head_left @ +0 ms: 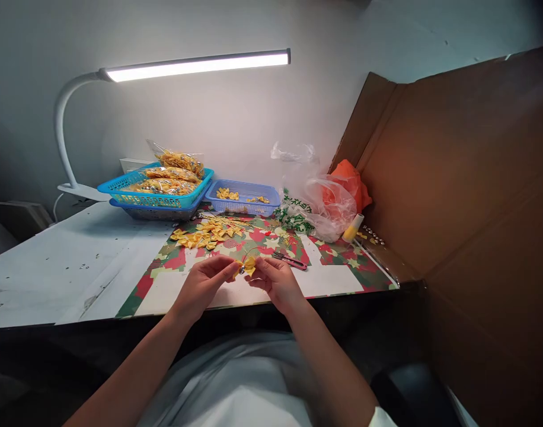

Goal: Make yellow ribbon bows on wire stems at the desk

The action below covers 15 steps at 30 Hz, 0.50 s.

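Between my two hands is a small yellow ribbon bow (250,266) with a shiny silver bell at its middle. My left hand (211,277) pinches the bow's left side between thumb and finger. On the other side, my right hand (275,279) grips the right loop. A thin cord or wire arcs up from the bow. Just beyond my hands lies a pile of yellow bows (204,232). Pink-handled snips (293,261) rest on the patterned sheet (165,267), close to my right hand.
Stacked baskets (153,198) hold bagged yellow pieces at the left, beneath a lit lamp (200,64). A blue basket (242,207) holds more bows. Plastic bags (325,204) and a yellow-and-white bottle (353,229) stand right, beside a tall cardboard sheet (467,160).
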Tool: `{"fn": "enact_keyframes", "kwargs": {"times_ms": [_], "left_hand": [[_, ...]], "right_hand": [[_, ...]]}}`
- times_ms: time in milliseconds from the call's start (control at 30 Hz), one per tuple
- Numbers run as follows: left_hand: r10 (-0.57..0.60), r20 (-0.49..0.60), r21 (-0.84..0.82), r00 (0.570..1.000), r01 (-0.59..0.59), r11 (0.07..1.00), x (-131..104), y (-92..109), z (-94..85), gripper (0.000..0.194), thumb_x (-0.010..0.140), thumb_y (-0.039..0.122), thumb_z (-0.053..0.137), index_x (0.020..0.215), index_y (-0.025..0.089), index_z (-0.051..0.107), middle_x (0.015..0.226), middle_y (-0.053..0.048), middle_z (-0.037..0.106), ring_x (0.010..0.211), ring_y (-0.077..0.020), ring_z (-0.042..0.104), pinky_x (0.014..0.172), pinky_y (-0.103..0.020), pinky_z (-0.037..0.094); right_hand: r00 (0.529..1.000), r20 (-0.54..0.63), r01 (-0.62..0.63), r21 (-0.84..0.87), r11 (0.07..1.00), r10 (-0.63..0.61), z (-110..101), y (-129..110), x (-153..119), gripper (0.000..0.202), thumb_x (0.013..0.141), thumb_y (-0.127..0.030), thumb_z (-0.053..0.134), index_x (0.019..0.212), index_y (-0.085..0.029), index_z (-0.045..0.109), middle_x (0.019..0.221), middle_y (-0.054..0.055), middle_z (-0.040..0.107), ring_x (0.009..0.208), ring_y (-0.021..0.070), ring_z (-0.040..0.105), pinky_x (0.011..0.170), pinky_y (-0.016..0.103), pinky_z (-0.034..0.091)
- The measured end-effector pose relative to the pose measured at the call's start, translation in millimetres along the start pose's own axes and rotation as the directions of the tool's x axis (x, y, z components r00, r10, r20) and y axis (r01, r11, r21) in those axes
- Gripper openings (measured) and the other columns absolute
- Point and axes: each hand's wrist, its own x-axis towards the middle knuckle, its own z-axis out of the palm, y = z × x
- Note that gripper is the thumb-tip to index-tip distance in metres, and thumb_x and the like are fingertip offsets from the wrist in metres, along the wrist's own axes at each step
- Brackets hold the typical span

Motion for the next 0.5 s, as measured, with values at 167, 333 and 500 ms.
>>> {"fn": "enact_keyframes", "kwargs": {"times_ms": [167,333,500], "left_hand": [[-0.050,-0.053,-0.027,0.997,0.049,0.998,-1.6,-1.4,3.3,0.030,0.068,0.046,0.077,0.072,0.017,0.072,0.064,-0.002,0.063,0.058,-0.0119,0.052,0.058,-0.023,0.046],[-0.036,-0.022,-0.042,0.999,0.036,0.998,-4.9,-0.8,5.8,0.025,0.068,0.042,0.078,0.071,0.017,0.072,0.066,-0.003,0.064,0.060,-0.0123,0.053,0.057,-0.023,0.046],[-0.233,0.034,-0.269,0.972,0.234,0.934,-3.0,-4.7,3.5,0.028,0.062,0.040,0.082,0.070,0.016,0.070,0.068,-0.003,0.063,0.063,-0.0131,0.058,0.057,-0.023,0.049]], "right_hand": [[0.847,-0.247,0.370,-0.361,0.856,-0.471,-5.2,-2.2,-2.9,0.027,0.074,-0.043,0.068,0.088,-0.020,0.069,0.091,0.004,0.070,0.076,0.0146,0.060,0.070,0.028,0.048],[0.858,0.106,0.440,-0.659,0.610,-0.503,-2.2,-9.5,-10.5,0.015,0.075,-0.035,0.069,0.081,-0.021,0.071,0.079,0.002,0.069,0.075,0.0161,0.057,0.071,0.029,0.045],[0.953,0.083,0.297,-0.452,0.841,-0.292,-3.3,-3.9,-2.9,0.026,0.070,-0.046,0.073,0.072,-0.020,0.072,0.071,0.002,0.068,0.067,0.0156,0.058,0.065,0.029,0.046]]}}
